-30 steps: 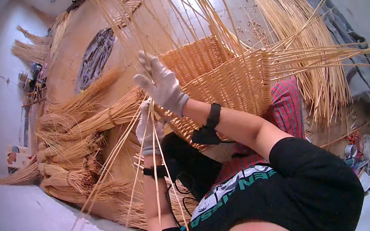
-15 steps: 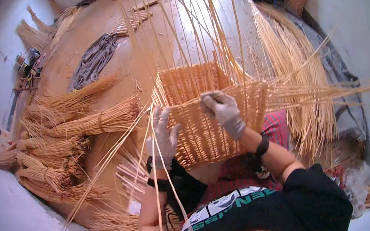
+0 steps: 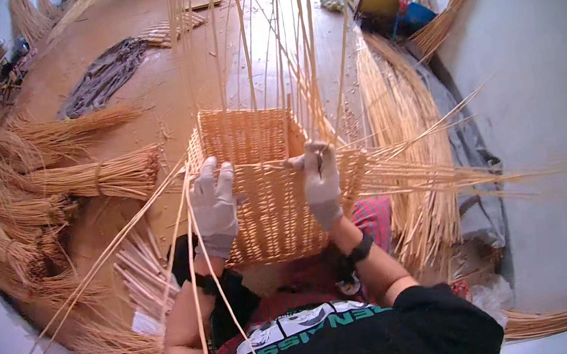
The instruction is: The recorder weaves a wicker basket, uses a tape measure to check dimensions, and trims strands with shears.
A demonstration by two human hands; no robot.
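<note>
A rectangular basket of tan wicker [image 3: 270, 209] stands in front of me, its near wall facing my body. Long upright strands [image 3: 245, 47] rise from its rim, and others fan out sideways from the corners. My left hand [image 3: 215, 212], in a pale glove, grips the near rim beside the left corner, fingers up at the edge and thumb against the wall. Two long loose strands [image 3: 221, 286] hang from that corner past my left forearm. Further right along the rim, my gloved right hand [image 3: 322, 184] has its fingers curled in a pinch round a strand; the fingertips are partly hidden.
Tied bundles of wicker [image 3: 101, 175] lie on the floor at left, near a grey heap of strips [image 3: 103, 76]. Long loose wicker [image 3: 411, 147] is spread at right over dark sheeting. A yellow-brown box [image 3: 382, 4] and a blue item [image 3: 414, 16] stand at back right.
The whole view has shifted, so the room and basket sit further left. My right hand has moved right along the near rim; my left hand has moved slightly right from the corner.
</note>
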